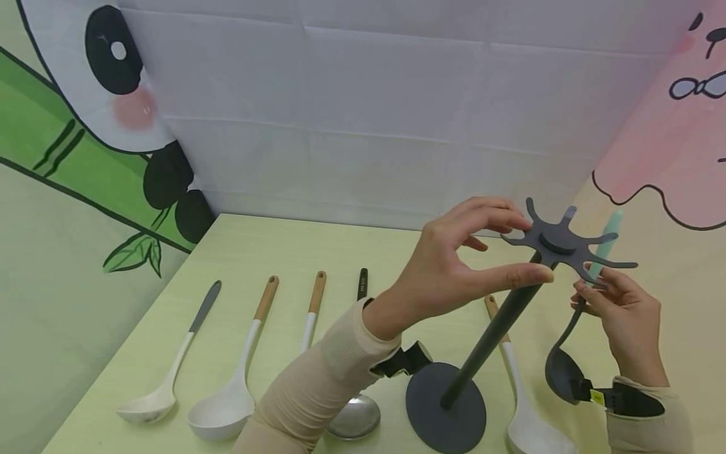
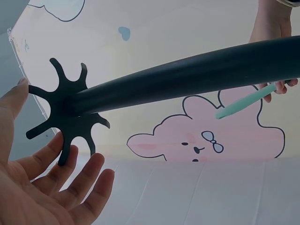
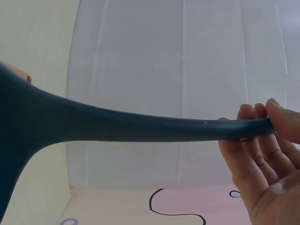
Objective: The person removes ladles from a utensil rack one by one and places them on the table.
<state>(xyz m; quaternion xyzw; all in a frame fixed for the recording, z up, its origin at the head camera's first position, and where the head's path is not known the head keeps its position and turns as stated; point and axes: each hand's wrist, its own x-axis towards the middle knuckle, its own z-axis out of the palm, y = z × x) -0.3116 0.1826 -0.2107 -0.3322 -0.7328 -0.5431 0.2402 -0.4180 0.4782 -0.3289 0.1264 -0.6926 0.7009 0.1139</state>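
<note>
A dark grey utensil stand [image 1: 493, 334] rises from a round base and carries a ring of hooks [image 1: 558, 236] on top. My left hand [image 1: 437, 271] holds that hook ring at its rim, thumb on one side and fingers on the other; the left wrist view shows the ring [image 2: 70, 105] between them. My right hand [image 1: 635, 321] pinches a ladle with a dark bowl [image 1: 561, 372] and a mint-green handle [image 2: 246, 103], bowl hanging down beside the stand. Close up in the right wrist view, thumb and fingers grip the ladle's dark stem [image 3: 140, 126]. Whether the ladle touches a hook, I cannot tell.
On the pale table lie a grey-handled white spoon [image 1: 150, 403], a wooden-handled white ladle [image 1: 221, 410], another wooden-handled utensil [image 1: 316, 296], a metal ladle [image 1: 357, 419] and a white turner [image 1: 535, 429]. My left sleeve partly covers some. A cartoon cloth hangs behind.
</note>
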